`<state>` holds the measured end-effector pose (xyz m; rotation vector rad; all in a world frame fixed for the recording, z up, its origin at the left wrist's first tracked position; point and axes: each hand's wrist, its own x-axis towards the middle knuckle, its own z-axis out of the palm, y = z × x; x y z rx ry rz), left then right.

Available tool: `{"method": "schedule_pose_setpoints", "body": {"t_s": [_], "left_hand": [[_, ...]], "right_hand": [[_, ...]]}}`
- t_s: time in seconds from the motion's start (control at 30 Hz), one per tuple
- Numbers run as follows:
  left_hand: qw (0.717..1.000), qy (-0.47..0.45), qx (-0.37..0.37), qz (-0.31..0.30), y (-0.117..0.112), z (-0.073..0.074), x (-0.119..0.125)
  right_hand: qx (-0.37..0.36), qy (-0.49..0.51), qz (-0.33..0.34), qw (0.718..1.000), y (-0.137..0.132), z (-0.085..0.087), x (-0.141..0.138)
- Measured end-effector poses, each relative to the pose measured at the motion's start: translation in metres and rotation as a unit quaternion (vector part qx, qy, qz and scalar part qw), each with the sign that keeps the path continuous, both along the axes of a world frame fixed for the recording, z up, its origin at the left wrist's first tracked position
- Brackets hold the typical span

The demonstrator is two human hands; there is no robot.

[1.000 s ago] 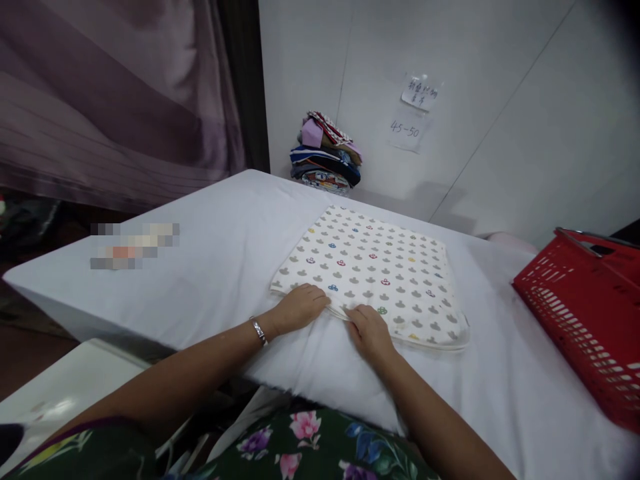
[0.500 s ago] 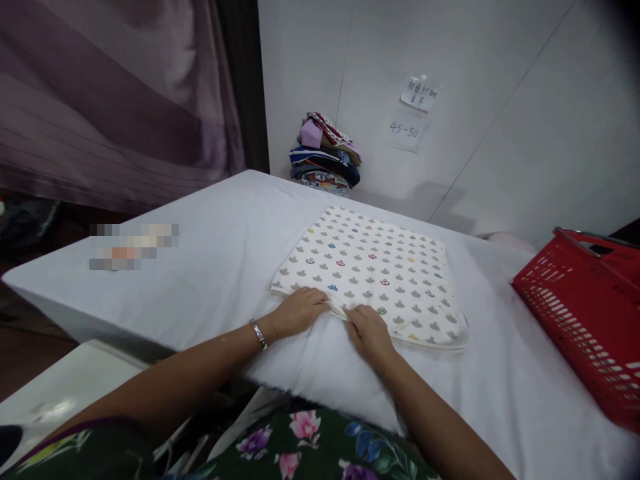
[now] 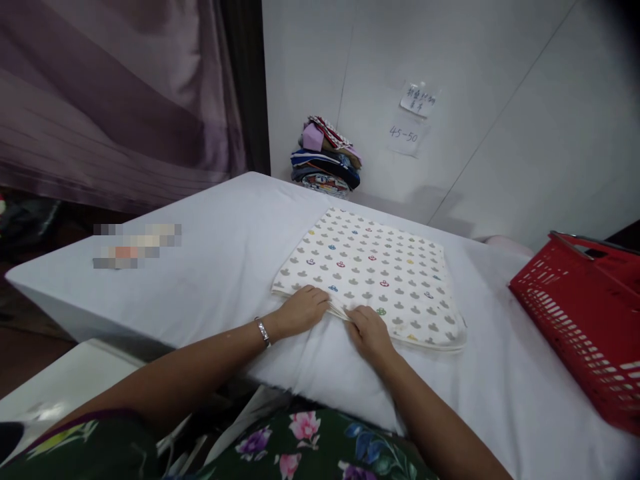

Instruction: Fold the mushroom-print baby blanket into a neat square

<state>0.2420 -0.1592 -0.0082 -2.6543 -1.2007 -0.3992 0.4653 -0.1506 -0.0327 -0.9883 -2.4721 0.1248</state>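
A folded cream cloth [image 3: 373, 273] with a pattern of small grey and coloured shapes lies flat on the white-covered table [image 3: 210, 267]. My left hand [image 3: 299, 310] rests on the cloth's near edge, fingers curled and pinching the layers. My right hand [image 3: 369, 332] sits close beside it on the same edge, fingers closed on the fabric. A silver bracelet [image 3: 261, 331] circles my left wrist.
A red plastic basket [image 3: 585, 320] stands at the table's right side. A stack of folded coloured clothes [image 3: 326, 157] sits at the far edge against the white wall, under two paper notes [image 3: 413, 117]. A purple curtain [image 3: 115, 100] hangs at left.
Both hands stay on the cloth's near edge. The view has shifted very slightly; nothing else has moved.
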Motion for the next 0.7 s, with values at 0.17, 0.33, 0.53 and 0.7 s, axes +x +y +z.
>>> {"method": "schedule_pose_setpoints", "body": {"t_s": [0.17,0.33,0.53,0.7], "left_hand": [[0.999,0.000,0.006,-0.048,-0.009,0.008,-0.008],[0.999,-0.012,-0.030,-0.034,-0.011,-0.001,-0.010],[0.998,-0.007,-0.055,0.003,-0.011,-0.001,-0.007],[0.995,-0.020,-0.085,0.046,-0.012,0.000,-0.001]], "right_hand": [[0.021,-0.050,-0.005,0.999,-0.003,0.003,-0.004],[0.035,-0.076,0.007,0.997,-0.004,0.005,-0.005],[0.039,-0.080,0.007,0.996,-0.003,0.003,-0.003],[0.038,-0.076,0.020,0.996,-0.004,0.005,-0.003]]}}
